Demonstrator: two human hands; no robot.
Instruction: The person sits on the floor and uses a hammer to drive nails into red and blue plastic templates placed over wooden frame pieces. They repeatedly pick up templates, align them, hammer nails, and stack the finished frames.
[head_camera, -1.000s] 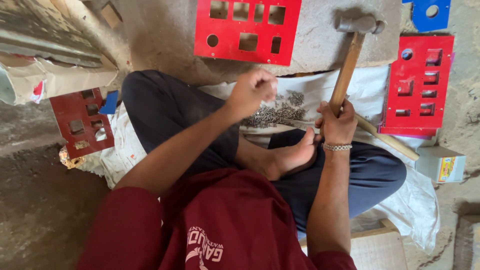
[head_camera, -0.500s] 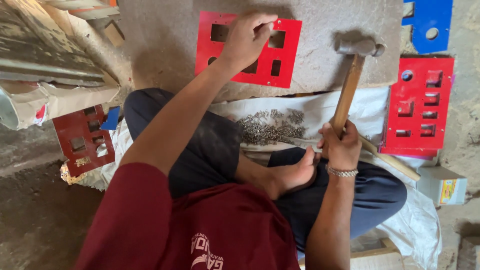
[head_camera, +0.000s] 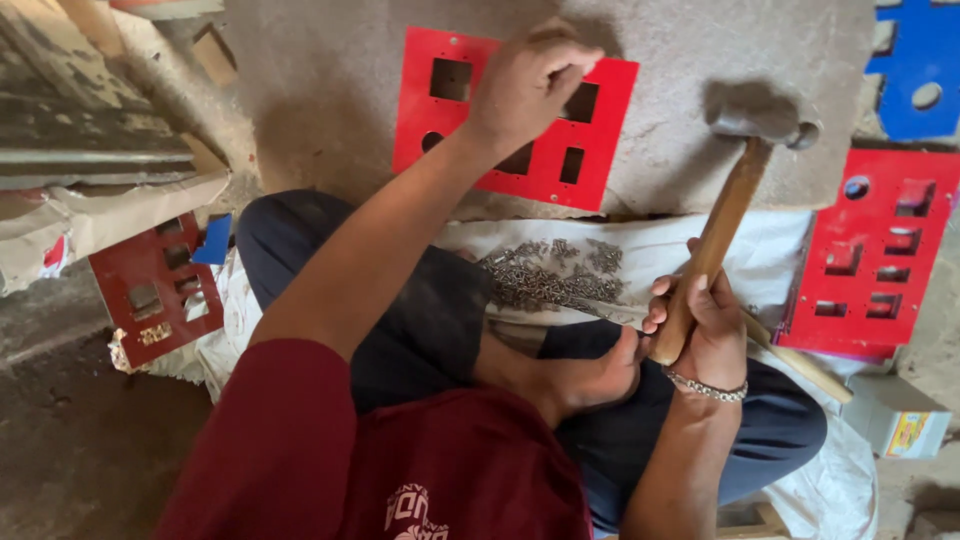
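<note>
I am watching the left hand (head_camera: 525, 80), which has come up from the pile of small fasteners (head_camera: 555, 275) at centre frame, pinching down with fingers together on the red punched metal plate (head_camera: 515, 110) on the grey slab (head_camera: 330, 90) at upper centre; whether it holds a fastener I cannot tell. Right of it, the right hand (head_camera: 700, 320) is staying clamped on the hammer (head_camera: 725, 215), head raised over the slab.

Rough grey concrete floor (head_camera: 60, 460), dim daylight
</note>
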